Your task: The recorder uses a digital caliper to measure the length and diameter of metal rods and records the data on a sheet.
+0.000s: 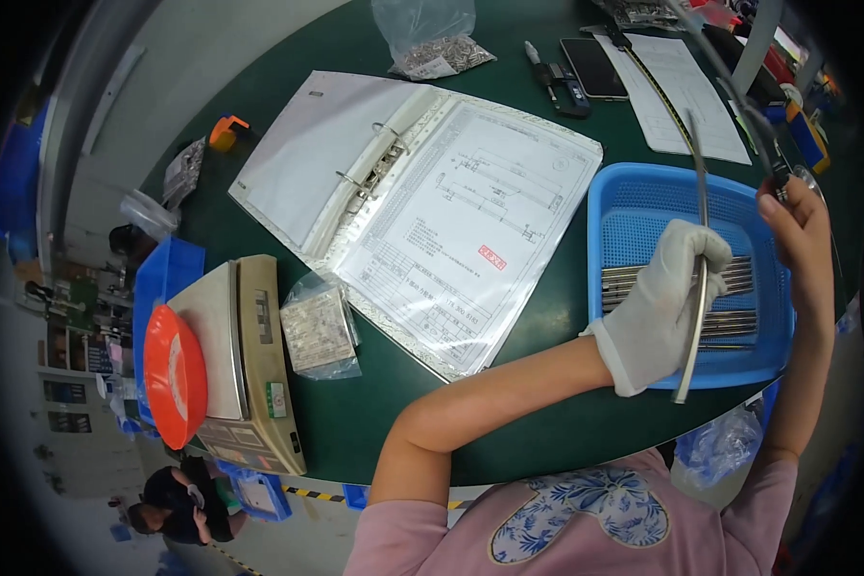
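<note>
Setting: factory inspection or packing bench, small-parts workshop. Landmark: open ring binder point(394, 163) at centre of green work table point(374, 422), top sheet technical drawing in plastic sleeve. Left of binder: bench scale point(245, 365), sealed bag of small metal parts point(319, 331) beside it. Right of binder: blue plastic basket point(634, 206) holding metal rods point(730, 322) (uniform batch). Above binder: digital caliper point(555, 79), second parts bag point(437, 48), printed form point(677, 82).

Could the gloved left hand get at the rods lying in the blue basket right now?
Probably not freely: the left hand hovers right over the blue basket and its metal rods, nothing between, but its fingers are closed around a long curved metal rod.
</note>
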`<action>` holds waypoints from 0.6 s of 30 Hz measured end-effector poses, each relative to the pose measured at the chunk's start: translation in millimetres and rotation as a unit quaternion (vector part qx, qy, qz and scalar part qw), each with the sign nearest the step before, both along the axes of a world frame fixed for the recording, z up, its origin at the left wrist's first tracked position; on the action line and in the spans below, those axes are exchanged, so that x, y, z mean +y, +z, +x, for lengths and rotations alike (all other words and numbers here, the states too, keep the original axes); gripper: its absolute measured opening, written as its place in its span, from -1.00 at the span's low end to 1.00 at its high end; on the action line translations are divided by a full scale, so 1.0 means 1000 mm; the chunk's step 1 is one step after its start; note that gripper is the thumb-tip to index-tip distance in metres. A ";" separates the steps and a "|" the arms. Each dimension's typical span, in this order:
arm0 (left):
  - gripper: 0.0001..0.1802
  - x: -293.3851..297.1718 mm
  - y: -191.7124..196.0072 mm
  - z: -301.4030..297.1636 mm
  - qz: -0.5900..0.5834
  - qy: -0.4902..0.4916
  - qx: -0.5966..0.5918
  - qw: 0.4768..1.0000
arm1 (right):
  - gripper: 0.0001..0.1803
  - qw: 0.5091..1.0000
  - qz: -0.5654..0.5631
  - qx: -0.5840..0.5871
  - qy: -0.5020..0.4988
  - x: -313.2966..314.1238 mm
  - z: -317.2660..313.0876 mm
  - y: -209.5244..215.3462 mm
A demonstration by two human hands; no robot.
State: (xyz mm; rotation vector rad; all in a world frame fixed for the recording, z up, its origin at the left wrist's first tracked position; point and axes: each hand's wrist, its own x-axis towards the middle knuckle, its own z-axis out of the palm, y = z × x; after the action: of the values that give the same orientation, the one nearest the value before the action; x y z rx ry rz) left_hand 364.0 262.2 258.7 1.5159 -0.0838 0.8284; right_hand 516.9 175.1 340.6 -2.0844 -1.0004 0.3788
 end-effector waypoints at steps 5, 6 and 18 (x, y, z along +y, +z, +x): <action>-0.69 0.007 0.007 -0.008 -0.115 -0.014 0.045 0.992 | -0.84 0.986 0.080 0.127 0.069 0.010 -0.028 0.008; -0.73 0.011 0.008 -0.010 -0.142 -0.006 0.040 0.989 | -0.85 0.977 0.100 0.159 0.100 0.010 -0.027 0.004; -0.87 0.001 0.008 -0.012 -0.275 0.006 0.022 0.961 | -0.73 0.976 0.005 0.163 0.145 -0.012 -0.045 -0.003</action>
State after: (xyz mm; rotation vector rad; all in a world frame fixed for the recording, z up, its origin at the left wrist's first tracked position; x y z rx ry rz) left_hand 352.2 262.9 266.5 1.0086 0.1781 0.7493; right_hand 472.3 162.8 337.5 -1.7915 -1.1001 0.8336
